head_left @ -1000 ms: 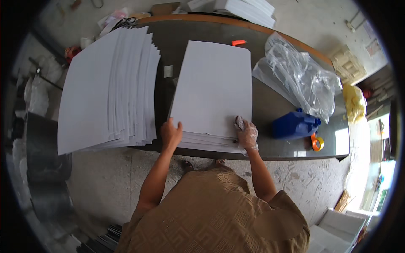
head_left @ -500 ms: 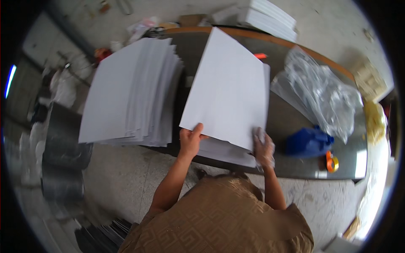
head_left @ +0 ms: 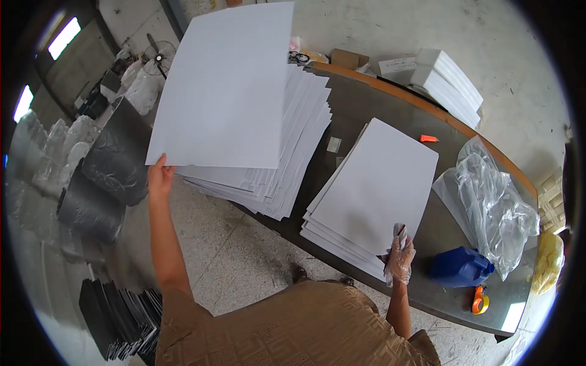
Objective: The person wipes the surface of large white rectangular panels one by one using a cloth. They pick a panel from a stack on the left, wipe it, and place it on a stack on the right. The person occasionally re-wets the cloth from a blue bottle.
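My left hand (head_left: 160, 175) pinches the near left corner of a large white sheet (head_left: 223, 85). The sheet is raised over a tall, uneven stack of white sheets (head_left: 298, 137) at the table's left. On my right hand (head_left: 400, 259) is a clear plastic glove. Its fingers are closed around something small, with dark and reddish bits showing, that I cannot make out. That hand rests at the near right corner of a lower pile of white sheets (head_left: 378, 183), whose edges are slightly fanned.
The dark table (head_left: 351, 100) also holds an orange cutter (head_left: 429, 138), a crumpled clear plastic bag (head_left: 488, 201), a blue jug (head_left: 458, 267) and an orange tape roll (head_left: 480, 301). Black wrapped rolls (head_left: 116, 152) stand at left, dark sheets (head_left: 119, 320) below. White blocks (head_left: 448, 85) lie beyond the table.
My left hand has carried the white sheet leftward, from above the low pile to over the tall stack. My right hand stays by the low pile. The whole view has shifted and turned.
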